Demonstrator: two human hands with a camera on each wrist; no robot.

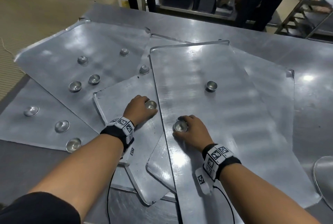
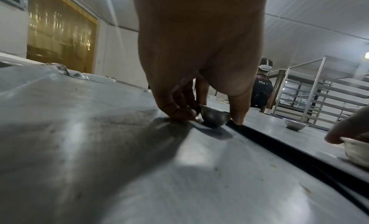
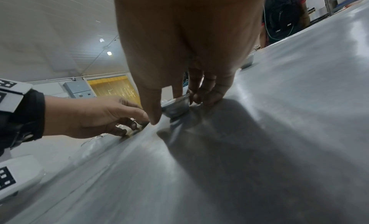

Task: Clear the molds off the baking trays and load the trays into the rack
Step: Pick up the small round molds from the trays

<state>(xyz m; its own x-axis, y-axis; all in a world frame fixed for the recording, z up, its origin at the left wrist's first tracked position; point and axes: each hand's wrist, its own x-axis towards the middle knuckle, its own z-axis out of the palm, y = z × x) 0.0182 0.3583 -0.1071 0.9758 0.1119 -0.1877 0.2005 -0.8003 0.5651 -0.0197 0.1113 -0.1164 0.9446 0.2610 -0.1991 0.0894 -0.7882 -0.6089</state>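
Several flat metal baking trays overlap on a steel table. My left hand (image 1: 149, 107) pinches a small round metal mold (image 1: 151, 104) on the middle tray (image 1: 117, 101); in the left wrist view the fingers and thumb of that hand (image 2: 209, 113) curl round the mold (image 2: 214, 117), which touches the tray. My right hand (image 1: 179, 126) grips another mold (image 1: 180, 126) near the left edge of the big right tray (image 1: 225, 115). In the right wrist view this mold (image 3: 176, 108) sits between thumb and fingers (image 3: 207, 97).
One more mold (image 1: 211, 85) stands on the right tray. Several molds lie on the two left trays (image 1: 54, 47), some upside down. A tray rack (image 1: 310, 7) stands at the far right. People stand beyond the table. A round pan rim (image 1: 322, 178) shows at the right edge.
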